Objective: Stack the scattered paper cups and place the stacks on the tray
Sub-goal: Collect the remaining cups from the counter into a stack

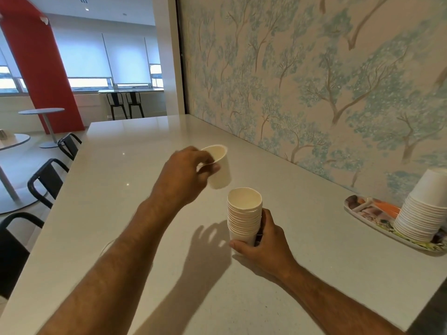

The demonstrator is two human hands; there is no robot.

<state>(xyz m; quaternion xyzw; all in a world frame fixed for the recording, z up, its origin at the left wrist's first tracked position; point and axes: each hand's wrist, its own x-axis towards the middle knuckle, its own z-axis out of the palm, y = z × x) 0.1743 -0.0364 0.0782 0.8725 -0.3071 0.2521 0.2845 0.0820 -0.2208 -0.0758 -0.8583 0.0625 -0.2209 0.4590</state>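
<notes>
My left hand [186, 172] holds a single white paper cup [220, 170] by its rim, tilted, above the counter and just up-left of the stack. My right hand [261, 240] grips the base of an upright stack of white paper cups [244, 211] with its open mouth facing up. At the right, a patterned tray [370, 213] lies on the counter beside the wall. A tall upside-down stack of cups [423, 209] stands on the tray's near end.
The white counter [135, 189] runs along a wall with tree-patterned wallpaper [314, 81]. Black chairs [46, 180] line the counter's left edge. Round tables and a red column [41, 68] stand beyond them.
</notes>
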